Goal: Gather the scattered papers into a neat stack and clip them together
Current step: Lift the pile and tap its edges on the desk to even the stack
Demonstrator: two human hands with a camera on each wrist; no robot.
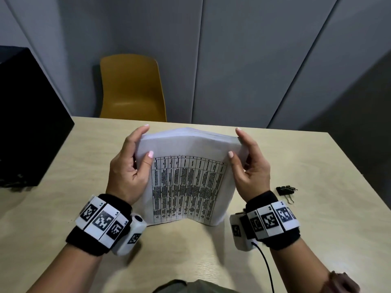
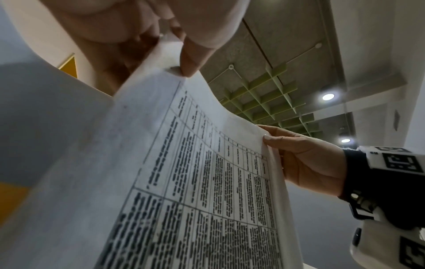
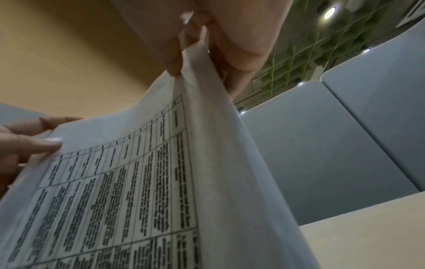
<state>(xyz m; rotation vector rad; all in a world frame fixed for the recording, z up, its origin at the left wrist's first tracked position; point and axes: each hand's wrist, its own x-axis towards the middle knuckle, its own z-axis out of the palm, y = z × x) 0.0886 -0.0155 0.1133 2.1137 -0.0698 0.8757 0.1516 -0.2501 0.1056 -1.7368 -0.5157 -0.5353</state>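
Observation:
A stack of white papers (image 1: 188, 180) with a printed table on the front sheet stands upright on its lower edge on the table, bowed towards me. My left hand (image 1: 135, 157) grips its left edge, thumb on the front sheet, fingers behind. On the opposite edge my right hand (image 1: 246, 159) holds it the same way. The left wrist view shows the stack (image 2: 195, 182) with the thumb (image 2: 190, 60) pressing its edge; in the right wrist view the stack (image 3: 142, 182) is pinched near its top edge. Black binder clips (image 1: 285, 190) lie on the table to the right of the papers.
The light wooden table (image 1: 63, 187) carries a black box (image 1: 29, 123) at its left. A yellow chair (image 1: 131, 89) stands behind the far edge, in front of grey wall panels. A black cable (image 1: 266, 267) runs from my right wrist device.

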